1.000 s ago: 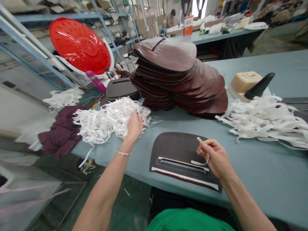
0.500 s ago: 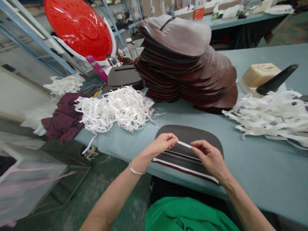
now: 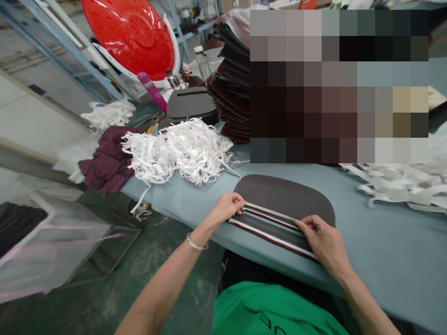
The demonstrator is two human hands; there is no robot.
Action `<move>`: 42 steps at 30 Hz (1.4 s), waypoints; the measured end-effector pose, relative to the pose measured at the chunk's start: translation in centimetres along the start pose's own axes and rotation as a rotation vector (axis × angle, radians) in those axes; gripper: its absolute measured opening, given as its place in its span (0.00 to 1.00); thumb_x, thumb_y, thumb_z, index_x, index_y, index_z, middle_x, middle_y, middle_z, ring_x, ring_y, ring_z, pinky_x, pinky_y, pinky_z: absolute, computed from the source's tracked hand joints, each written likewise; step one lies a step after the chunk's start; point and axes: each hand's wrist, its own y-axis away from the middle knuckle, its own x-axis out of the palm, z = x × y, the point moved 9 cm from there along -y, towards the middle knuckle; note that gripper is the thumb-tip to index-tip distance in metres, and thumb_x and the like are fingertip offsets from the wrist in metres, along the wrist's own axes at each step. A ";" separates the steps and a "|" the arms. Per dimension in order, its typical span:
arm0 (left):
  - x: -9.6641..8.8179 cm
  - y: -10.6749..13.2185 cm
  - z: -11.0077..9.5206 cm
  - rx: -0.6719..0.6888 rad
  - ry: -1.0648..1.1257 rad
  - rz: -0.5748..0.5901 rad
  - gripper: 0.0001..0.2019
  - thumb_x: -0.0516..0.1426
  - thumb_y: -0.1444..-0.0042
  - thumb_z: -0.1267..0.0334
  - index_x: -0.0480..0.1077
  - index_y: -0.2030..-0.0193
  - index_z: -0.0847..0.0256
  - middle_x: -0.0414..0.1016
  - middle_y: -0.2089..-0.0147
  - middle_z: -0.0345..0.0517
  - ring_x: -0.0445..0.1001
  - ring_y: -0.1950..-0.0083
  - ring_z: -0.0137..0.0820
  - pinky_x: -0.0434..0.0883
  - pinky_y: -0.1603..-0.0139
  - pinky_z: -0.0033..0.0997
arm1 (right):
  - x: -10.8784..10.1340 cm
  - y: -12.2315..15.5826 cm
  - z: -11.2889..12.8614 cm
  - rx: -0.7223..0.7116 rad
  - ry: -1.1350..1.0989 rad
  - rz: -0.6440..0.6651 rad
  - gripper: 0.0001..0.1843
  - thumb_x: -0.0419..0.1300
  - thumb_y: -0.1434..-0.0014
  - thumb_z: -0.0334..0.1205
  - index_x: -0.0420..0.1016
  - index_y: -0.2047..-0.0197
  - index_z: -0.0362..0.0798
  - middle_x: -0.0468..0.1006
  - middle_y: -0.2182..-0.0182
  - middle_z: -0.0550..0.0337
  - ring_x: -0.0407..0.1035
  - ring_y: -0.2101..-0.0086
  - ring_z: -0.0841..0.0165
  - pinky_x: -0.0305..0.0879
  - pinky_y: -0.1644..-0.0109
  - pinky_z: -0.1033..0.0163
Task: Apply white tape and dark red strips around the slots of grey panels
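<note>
My left hand (image 3: 228,206) and my right hand (image 3: 324,239) pinch a narrow white strip (image 3: 270,211) near its two ends. It is stretched straight along the upper edge of a long slot in a dark grey leather-like panel (image 3: 284,191), which lies flat with a rounded far edge. Whether the whole strip touches the panel I cannot tell. Dark red edging shows beside the slot. Another white strip (image 3: 272,238) runs along the panel's near edge. The thumb and fingers of each hand are pressed together.
A heap of white strips (image 3: 195,151) lies at the left on the blue-green table (image 3: 380,251), with more strips (image 3: 401,190) at the right. Behind stand stacked dark brown panels (image 3: 232,93). A striped cloth (image 3: 108,158) hangs at the table's left edge. Pixelation hides the upper right.
Both hands have moved apart and lower, and the white strip, held above the panel before, is now stretched along the slot's upper edge. The view has shifted, and pixelation covers the upper right.
</note>
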 end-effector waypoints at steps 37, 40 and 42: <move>-1.5 2.8 1.8 -0.013 -0.286 -0.160 0.08 0.55 0.52 0.61 0.74 0.72 0.62 0.74 0.75 0.39 0.69 0.74 0.25 0.61 0.73 0.23 | 0.4 3.3 -3.3 0.161 0.149 0.120 0.23 0.50 0.47 0.63 0.73 0.67 0.54 0.74 0.77 0.64 0.69 0.77 0.67 0.58 0.76 0.66; -1.6 3.0 1.3 -0.008 -0.312 -0.177 0.07 0.55 0.52 0.63 0.73 0.72 0.62 0.74 0.76 0.39 0.69 0.74 0.25 0.60 0.73 0.23 | 0.5 3.3 -3.3 0.132 0.147 0.119 0.23 0.50 0.47 0.62 0.74 0.66 0.54 0.74 0.77 0.63 0.69 0.77 0.67 0.58 0.76 0.66; -1.6 3.3 1.0 -0.008 -0.330 -0.190 0.06 0.55 0.51 0.64 0.72 0.72 0.62 0.72 0.76 0.38 0.68 0.74 0.25 0.59 0.72 0.24 | 0.5 3.2 -3.5 0.133 0.155 0.123 0.21 0.50 0.46 0.61 0.74 0.66 0.54 0.75 0.76 0.64 0.69 0.76 0.68 0.58 0.75 0.67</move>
